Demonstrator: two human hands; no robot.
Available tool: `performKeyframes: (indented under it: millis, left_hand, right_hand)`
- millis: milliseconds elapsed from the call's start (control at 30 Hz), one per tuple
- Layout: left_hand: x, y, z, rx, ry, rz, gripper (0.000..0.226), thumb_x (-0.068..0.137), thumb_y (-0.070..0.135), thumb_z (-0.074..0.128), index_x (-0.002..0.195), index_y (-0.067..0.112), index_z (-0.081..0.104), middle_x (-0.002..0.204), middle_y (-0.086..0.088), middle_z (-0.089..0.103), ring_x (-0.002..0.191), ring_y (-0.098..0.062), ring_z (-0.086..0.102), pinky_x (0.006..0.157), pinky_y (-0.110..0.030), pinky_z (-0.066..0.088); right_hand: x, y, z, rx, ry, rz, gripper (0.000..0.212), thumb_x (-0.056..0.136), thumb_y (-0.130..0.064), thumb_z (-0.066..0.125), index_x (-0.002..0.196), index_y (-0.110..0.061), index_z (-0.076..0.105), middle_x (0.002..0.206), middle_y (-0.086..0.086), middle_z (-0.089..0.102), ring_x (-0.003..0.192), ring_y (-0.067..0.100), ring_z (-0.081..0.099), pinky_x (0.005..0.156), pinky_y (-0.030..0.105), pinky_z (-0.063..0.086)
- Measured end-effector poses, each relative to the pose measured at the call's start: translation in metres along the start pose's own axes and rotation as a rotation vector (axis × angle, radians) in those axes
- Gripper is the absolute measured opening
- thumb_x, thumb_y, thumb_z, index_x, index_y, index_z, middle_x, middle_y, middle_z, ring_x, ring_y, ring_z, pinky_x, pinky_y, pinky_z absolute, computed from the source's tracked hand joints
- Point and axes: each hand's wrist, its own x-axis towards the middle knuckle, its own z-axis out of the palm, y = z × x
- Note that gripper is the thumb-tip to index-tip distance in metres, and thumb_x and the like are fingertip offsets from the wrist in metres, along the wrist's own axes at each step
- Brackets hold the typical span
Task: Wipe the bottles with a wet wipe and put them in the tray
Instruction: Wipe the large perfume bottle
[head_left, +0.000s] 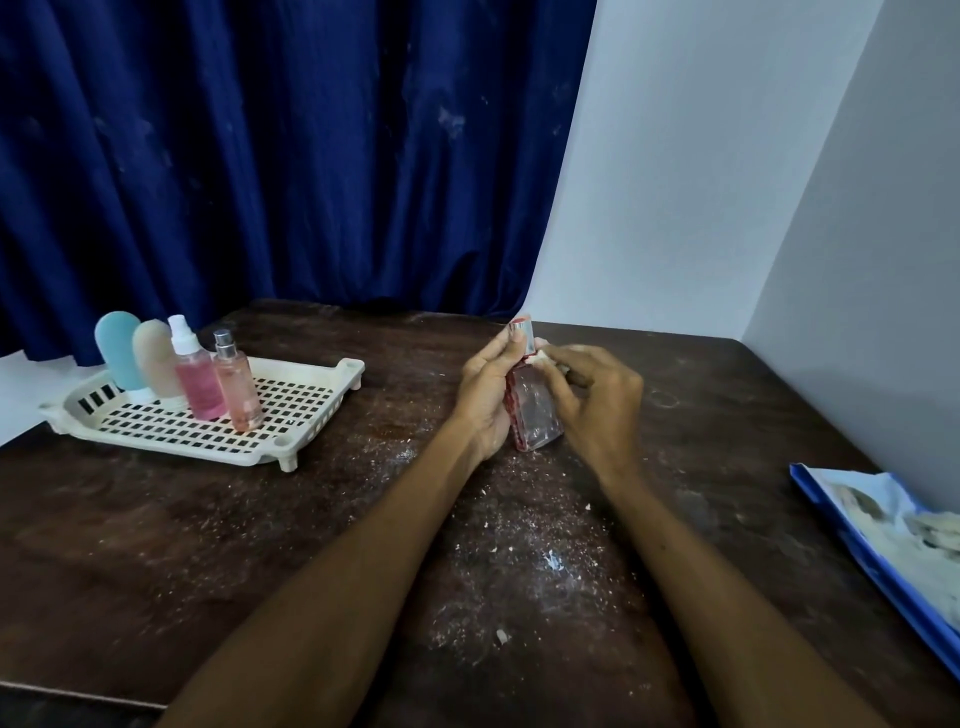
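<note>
My left hand (485, 395) grips a clear glass bottle (535, 415) with red trim and a silver cap, holding it upright above the table. My right hand (592, 395) pinches a small white wet wipe (545, 358) against the bottle's shoulder. A cream slotted tray (291, 410) stands at the left. In it stand a blue bottle (118, 349), a beige bottle (156, 358), a pink spray bottle (195, 376) with a white top, and a slimmer peach spray bottle (236, 379).
The dark wooden table (260, 530) is dusted with white crumbs near its middle. A blue wet wipe pack (883, 535) lies at the right edge. A blue curtain hangs behind, a white wall stands at right, and white paper lies far left.
</note>
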Motion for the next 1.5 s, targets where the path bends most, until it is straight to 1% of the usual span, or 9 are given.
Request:
performKeyframes:
  millis: [133,333,467,567,767,967,1233,1400,1500]
  left_hand:
    - [0.002,-0.002,-0.003,-0.019,-0.009,-0.016,0.028,0.097,0.022,0.059,0.123,0.015,0.065,0.120,-0.022,0.064,0.099,-0.029,0.061,0.100,-0.061,0.044]
    - [0.001,0.000,-0.004,-0.002,0.012,0.003,0.027,0.098,0.021,0.057,0.123,0.014,0.063,0.113,-0.016,0.069,0.091,-0.021,0.069,0.081,-0.038,0.059]
    - [0.000,0.000,-0.001,-0.007,0.006,-0.013,0.023,0.097,0.023,0.059,0.119,0.021,0.067,0.100,-0.005,0.073,0.082,-0.016,0.069,0.081,-0.045,0.058]
    - [0.000,0.001,-0.002,-0.007,0.038,0.000,0.022,0.098,0.024,0.058,0.118,0.020,0.067,0.106,-0.007,0.071,0.084,-0.016,0.068,0.068,-0.034,0.061]
    - [0.002,0.000,-0.005,-0.041,0.047,-0.016,0.025,0.097,0.024,0.060,0.121,0.021,0.066,0.103,-0.005,0.073,0.088,-0.018,0.068,0.075,-0.037,0.061]
    - [0.003,0.000,-0.005,-0.054,0.086,-0.014,0.030,0.098,0.025,0.059,0.126,0.016,0.064,0.099,-0.004,0.072,0.080,-0.017,0.069,0.072,-0.035,0.060]
    - [0.005,0.000,-0.009,-0.038,0.078,-0.040,0.040,0.096,0.025,0.060,0.135,0.020,0.059,0.100,-0.002,0.076,0.094,-0.019,0.069,0.086,-0.042,0.059]
    - [0.003,0.000,-0.008,-0.044,0.051,-0.019,0.036,0.098,0.025,0.057,0.133,0.018,0.061,0.097,-0.002,0.074,0.089,-0.019,0.069,0.085,-0.043,0.059]
    - [0.006,0.000,-0.013,-0.053,0.075,-0.013,0.035,0.098,0.022,0.058,0.132,0.018,0.061,0.103,-0.004,0.074,0.097,-0.022,0.068,0.091,-0.048,0.056]
  right_hand:
    - [-0.003,-0.005,0.003,0.053,-0.055,-0.082,0.019,0.080,-0.014,0.079,0.099,-0.012,0.078,0.095,0.003,0.072,0.084,0.009,0.066,0.075,0.029,0.059]
    - [-0.001,0.005,0.000,-0.026,-0.012,-0.011,0.019,0.083,-0.014,0.077,0.101,-0.008,0.076,0.092,0.006,0.073,0.077,0.011,0.066,0.069,0.033,0.061]
    - [-0.002,-0.004,0.000,0.057,-0.075,-0.090,0.019,0.081,-0.014,0.079,0.100,-0.011,0.077,0.097,0.003,0.071,0.085,0.010,0.066,0.073,0.028,0.060]
    - [-0.003,-0.001,-0.002,0.052,-0.167,-0.091,0.015,0.077,-0.013,0.080,0.091,-0.011,0.078,0.091,0.000,0.070,0.080,0.007,0.064,0.070,0.024,0.058]
    - [-0.002,0.011,-0.003,-0.056,-0.083,0.081,0.009,0.083,-0.016,0.075,0.089,-0.009,0.075,0.081,0.000,0.068,0.068,0.012,0.063,0.063,0.039,0.059]
    - [-0.005,-0.002,-0.001,0.042,-0.254,-0.035,0.009,0.078,-0.016,0.078,0.086,-0.012,0.076,0.088,-0.001,0.068,0.073,0.004,0.061,0.063,0.012,0.049]
    - [-0.001,0.020,-0.003,-0.087,-0.087,0.140,0.013,0.087,-0.015,0.073,0.098,-0.009,0.076,0.084,0.005,0.073,0.070,0.013,0.066,0.068,0.037,0.060]
    - [0.003,0.009,-0.003,-0.069,-0.091,0.037,0.019,0.086,-0.012,0.073,0.105,-0.009,0.075,0.091,0.004,0.073,0.075,0.008,0.063,0.073,0.019,0.054]
    - [-0.001,0.015,-0.010,-0.075,-0.224,0.181,0.014,0.084,-0.015,0.075,0.097,-0.011,0.076,0.083,0.002,0.072,0.063,0.006,0.061,0.057,0.013,0.050]
